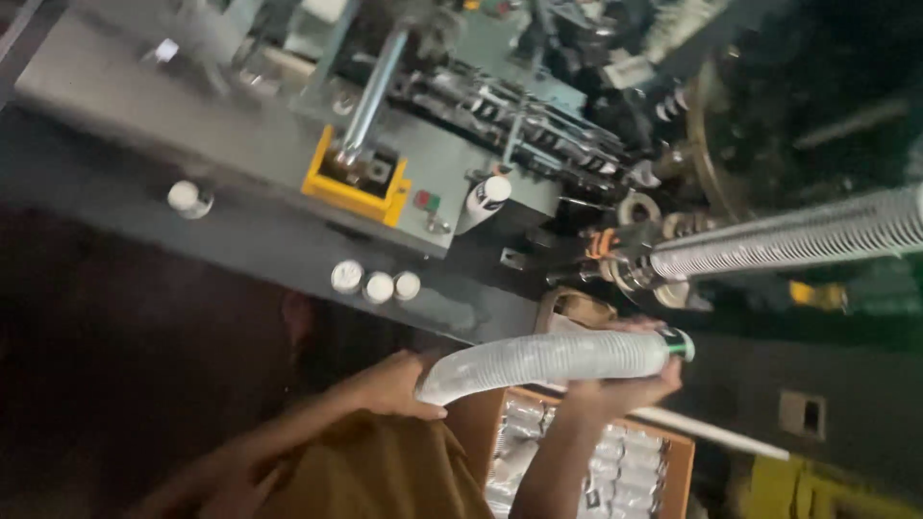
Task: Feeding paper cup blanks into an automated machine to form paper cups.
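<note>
Left hand (389, 386) and right hand (625, 384), each grip clasped on one end of a long nested cup stack (548, 360), above a cardboard box (673, 461) of stacks.

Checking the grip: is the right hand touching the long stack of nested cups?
Touching. The head view shows the right hand wrapped under the stack of cups near its far end.

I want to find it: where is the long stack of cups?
In the head view, the cup stack lies low center, between the left hand and right hand, above the cardboard box.
</note>
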